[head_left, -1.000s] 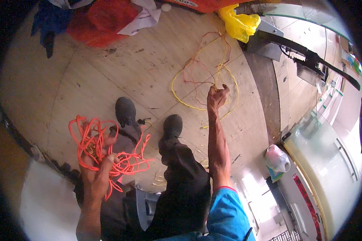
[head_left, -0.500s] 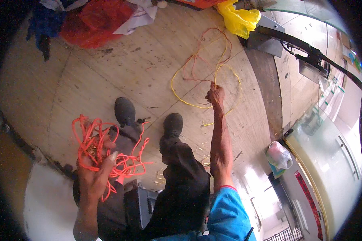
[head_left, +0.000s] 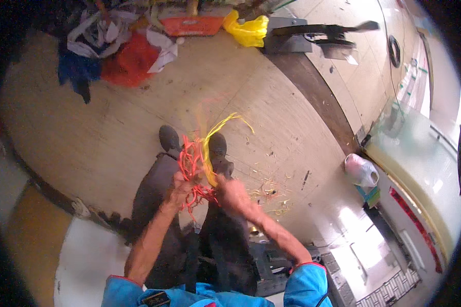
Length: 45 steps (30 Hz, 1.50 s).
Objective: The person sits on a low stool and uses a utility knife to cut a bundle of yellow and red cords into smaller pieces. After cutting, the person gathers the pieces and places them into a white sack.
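Note:
My left hand [head_left: 180,189] is closed around a tangled bundle of orange-red wire [head_left: 191,156], which sticks up above the fist and hangs below it. Close beside it, my right hand [head_left: 231,193] is closed on a yellow wire [head_left: 222,124]. The yellow strands rise from between my hands and bend over to the right. Motion blurs my right fingers and the far ends of the wires. Both hands are over my legs, above my dark shoes [head_left: 169,137].
Short wire scraps [head_left: 271,197] litter the floor to the right. At the back lie a red cloth [head_left: 130,60], an orange crate [head_left: 193,25], a yellow plastic bag [head_left: 246,29] and a grey machine with a long black arm [head_left: 322,30]. A glass-topped counter [head_left: 415,148] stands at right.
My right hand has come back from far ahead, lifting the yellow wire off the floor to beside my left hand. My left hand has moved right with the orange-red bundle. The view has shifted.

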Motion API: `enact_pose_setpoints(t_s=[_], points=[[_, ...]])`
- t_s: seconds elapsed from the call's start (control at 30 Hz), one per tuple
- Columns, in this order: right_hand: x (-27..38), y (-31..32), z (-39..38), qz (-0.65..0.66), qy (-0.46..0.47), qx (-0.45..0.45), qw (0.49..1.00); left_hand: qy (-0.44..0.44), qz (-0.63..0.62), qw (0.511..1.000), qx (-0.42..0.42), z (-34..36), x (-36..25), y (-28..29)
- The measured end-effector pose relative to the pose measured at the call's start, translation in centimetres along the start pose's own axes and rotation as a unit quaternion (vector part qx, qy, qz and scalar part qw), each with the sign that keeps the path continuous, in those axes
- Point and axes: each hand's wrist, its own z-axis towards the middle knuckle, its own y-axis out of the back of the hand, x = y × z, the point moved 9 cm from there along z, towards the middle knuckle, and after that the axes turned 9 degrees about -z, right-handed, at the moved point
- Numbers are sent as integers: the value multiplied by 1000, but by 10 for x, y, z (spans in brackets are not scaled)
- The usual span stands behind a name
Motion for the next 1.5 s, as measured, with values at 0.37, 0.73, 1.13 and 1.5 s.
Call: enact_pose_setpoints(t_s=[0.37, 0.73, 1.13, 1.5], points=[[116, 55, -211, 131, 114, -188, 967, -30, 227, 973, 20, -187, -141, -178], [106, 147, -339, 173, 231, -310, 906, -75, 162, 976, 126, -269, -149, -308], [-12, 197, -453, 451, 318, -277, 787, -89, 209, 950, 212, -299, -120, -474], [-212, 342, -550, 485, 248, -604, 582, 99, 410, 820, 387, -306, -51, -620]])
